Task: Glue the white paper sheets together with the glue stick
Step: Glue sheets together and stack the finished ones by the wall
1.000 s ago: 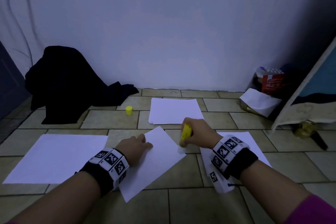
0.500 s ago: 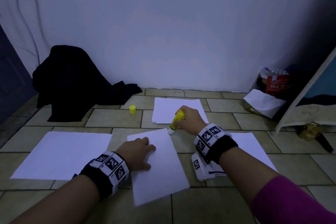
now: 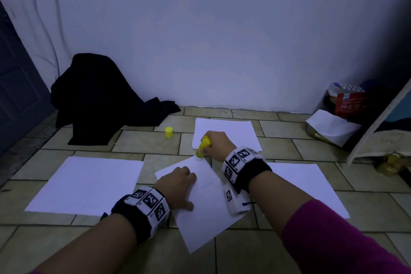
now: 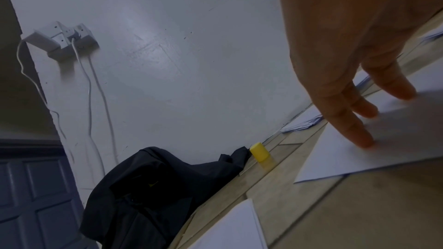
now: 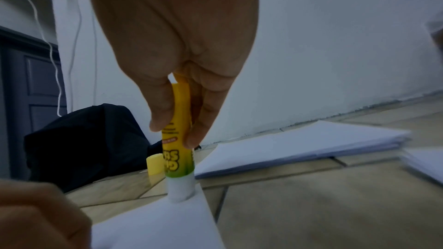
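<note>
A white paper sheet [image 3: 206,204] lies tilted on the tiled floor in front of me. My left hand [image 3: 178,187] rests on it with straight fingers [image 4: 357,132] pressing it flat. My right hand [image 3: 216,145] grips a yellow glue stick [image 3: 202,147] upright, its white glue tip [image 5: 180,189] touching the sheet's far corner. The stick [image 5: 177,135] is pinched between thumb and fingers. Its yellow cap [image 3: 169,132] stands apart on the floor, to the far left of the sheet.
A stack of white sheets [image 3: 231,133] lies just beyond my right hand. More sheets lie at the left [image 3: 89,184] and right [image 3: 311,187]. A black cloth heap [image 3: 100,100] sits by the wall at left, boxes and bags [image 3: 342,113] at right.
My right hand has carried the glue stick from the sheet's right edge up to its far corner. The left hand stays on the sheet, which has turned a little.
</note>
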Demonstrator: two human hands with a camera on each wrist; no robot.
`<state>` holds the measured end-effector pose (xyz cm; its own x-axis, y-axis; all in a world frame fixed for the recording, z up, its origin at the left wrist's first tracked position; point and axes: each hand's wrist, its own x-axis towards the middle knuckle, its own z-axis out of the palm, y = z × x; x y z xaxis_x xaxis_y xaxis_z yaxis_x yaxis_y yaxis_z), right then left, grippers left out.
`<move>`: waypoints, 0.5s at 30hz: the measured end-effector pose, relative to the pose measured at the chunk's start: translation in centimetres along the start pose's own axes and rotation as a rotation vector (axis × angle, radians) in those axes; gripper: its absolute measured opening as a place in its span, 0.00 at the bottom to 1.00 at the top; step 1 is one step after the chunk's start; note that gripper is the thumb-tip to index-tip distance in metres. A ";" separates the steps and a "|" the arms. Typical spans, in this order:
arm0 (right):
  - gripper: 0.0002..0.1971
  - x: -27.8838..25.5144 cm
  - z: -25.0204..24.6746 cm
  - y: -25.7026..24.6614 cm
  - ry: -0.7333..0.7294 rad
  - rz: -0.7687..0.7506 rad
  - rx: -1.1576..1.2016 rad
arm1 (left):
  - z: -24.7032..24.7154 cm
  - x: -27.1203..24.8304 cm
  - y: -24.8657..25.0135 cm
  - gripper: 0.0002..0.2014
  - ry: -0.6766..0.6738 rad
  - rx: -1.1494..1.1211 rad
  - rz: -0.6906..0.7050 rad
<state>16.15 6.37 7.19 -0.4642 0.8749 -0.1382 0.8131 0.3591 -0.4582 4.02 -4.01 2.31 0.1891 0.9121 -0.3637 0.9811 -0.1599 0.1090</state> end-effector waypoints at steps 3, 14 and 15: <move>0.20 -0.7 -0.8 0.2 -0.073 -0.038 -0.118 | -0.2 0.0 -0.3 0.36 -0.004 -0.010 0.011; 0.15 -6.4 -2.3 3.9 -0.274 -0.228 -0.229 | -0.5 0.4 -0.9 0.35 -0.027 0.050 0.066; 0.15 -6.8 -2.4 4.2 -0.299 -0.240 -0.226 | -0.6 0.4 -0.8 0.35 -0.034 0.058 0.069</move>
<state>23.53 2.73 8.36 -0.7034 0.6376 -0.3142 0.7108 0.6318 -0.3093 3.25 -3.27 2.58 0.2569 0.8851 -0.3882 0.9662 -0.2445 0.0819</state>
